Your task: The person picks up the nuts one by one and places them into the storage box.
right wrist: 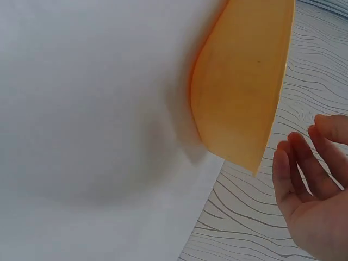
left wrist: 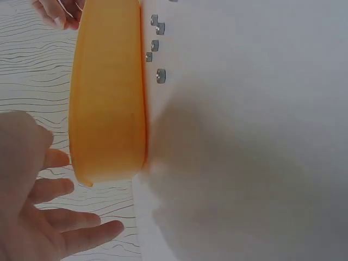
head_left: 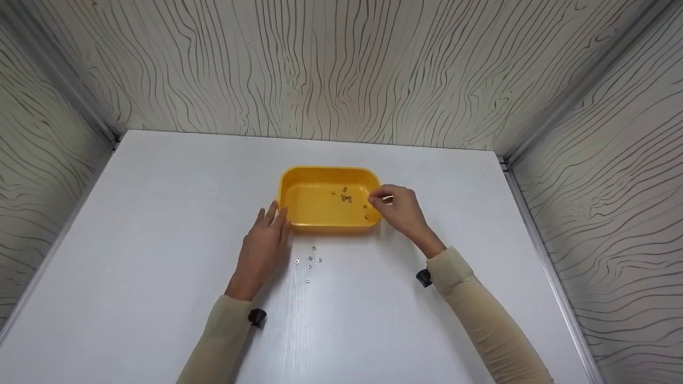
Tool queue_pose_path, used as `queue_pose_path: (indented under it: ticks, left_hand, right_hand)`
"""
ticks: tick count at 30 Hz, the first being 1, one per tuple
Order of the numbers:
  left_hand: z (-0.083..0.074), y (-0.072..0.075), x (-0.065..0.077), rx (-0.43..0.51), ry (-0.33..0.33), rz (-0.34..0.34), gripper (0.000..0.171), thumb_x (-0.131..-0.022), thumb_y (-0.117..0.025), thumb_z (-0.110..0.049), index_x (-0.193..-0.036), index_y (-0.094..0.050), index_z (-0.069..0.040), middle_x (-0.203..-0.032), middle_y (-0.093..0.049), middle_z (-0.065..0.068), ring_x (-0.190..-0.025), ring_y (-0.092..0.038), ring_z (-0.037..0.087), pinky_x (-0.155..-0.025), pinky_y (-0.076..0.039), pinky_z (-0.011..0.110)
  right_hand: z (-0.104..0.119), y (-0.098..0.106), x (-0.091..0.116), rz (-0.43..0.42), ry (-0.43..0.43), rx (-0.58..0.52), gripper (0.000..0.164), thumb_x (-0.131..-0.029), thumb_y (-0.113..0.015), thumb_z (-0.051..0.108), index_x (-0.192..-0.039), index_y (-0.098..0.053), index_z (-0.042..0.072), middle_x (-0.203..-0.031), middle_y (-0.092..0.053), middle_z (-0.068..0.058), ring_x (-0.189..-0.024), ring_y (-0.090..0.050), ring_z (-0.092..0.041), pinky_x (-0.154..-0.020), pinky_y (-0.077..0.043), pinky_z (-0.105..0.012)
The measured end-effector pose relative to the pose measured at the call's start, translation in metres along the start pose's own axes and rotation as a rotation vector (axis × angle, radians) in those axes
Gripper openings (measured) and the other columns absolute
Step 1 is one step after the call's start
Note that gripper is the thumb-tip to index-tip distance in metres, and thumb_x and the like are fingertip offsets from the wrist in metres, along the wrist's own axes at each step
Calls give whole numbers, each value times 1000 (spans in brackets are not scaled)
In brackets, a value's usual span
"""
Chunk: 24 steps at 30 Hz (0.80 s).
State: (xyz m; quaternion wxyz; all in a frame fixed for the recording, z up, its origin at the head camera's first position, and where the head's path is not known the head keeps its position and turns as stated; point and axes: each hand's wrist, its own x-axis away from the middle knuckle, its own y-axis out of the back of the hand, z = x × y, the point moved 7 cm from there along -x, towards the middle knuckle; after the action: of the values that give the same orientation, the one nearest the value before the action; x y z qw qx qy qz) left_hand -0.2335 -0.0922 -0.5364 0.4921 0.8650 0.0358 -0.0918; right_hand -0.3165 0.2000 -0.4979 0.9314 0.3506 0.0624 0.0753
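Walls [head_left: 320, 69]: pale panels with dark wood-grain lines, at the back and both sides.

Table [head_left: 176, 213]: white, smooth, shadowed beneath both hands.

Tray [head_left: 315, 209]: on the table, toward the back edge and near mid-width. Yellow, oblong, with rounded corners and a thin rim. Sits upright. Interior glossy; the outer walls read orange in the wrist views and slope outward to the rim. A small dark speck shows on the outer wall in the right wrist view.

Left hand [head_left: 261, 246]: at the tray's front left corner, fingers extended and slightly spread, tips at the wall.

Right hand [head_left: 401, 212]: at the tray's right rim, fingers bent, thumb and forefinger drawn together. Whether anything is pinched between them cannot be told.

Nuts [left wrist: 161, 76]: small, silvery, faceted. Six lie scattered on the table in front of the tray. More lie inside, toward its right end: a loose cluster, darker in tone, and two nearer the right wall.
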Motion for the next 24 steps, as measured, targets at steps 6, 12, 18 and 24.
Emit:
queue_pose_path:
  ticks: [6,12,18,24]
  left_hand:
    - [-13,21,18,-79,-113,-215,27,-105,-64,-20,-118,-74,1,-101,-77,18,-87,-76,32,-76,-67,43]
    - [-18,15,33,-116,-208,-158,19,-103,-65,-19,-100,-77,-3,-78,-72,9,-64,-68,24,-58,-60,39]
    - [-19,-2,40,-126,-251,18,17,-102,-65,-17,-98,-77,-7,-74,-67,4,-60,-60,20,-58,-56,36]
    - [-18,-9,40,-121,-269,37,14,-101,-67,-16,-97,-77,-7,-71,-65,3,-59,-56,18,-57,-55,35]
  right_hand:
    - [-8,-11,12,12,-2,112,38,-99,-72,31,-127,-72,7,-151,-58,-16,-144,-51,-37,-125,-41,-56]
    - [-17,-28,19,72,-65,171,70,-101,-68,38,-160,-42,9,-174,-21,-22,-158,-34,-43,-128,-34,-59]
    - [-24,-46,20,164,-123,210,85,-107,-55,44,-169,-10,5,-178,6,-19,-165,-16,-37,-133,-24,-54]
    - [-30,-56,19,194,-190,198,94,-110,-46,47,-166,14,2,-177,7,-22,-160,-31,-34,-132,-30,-49]
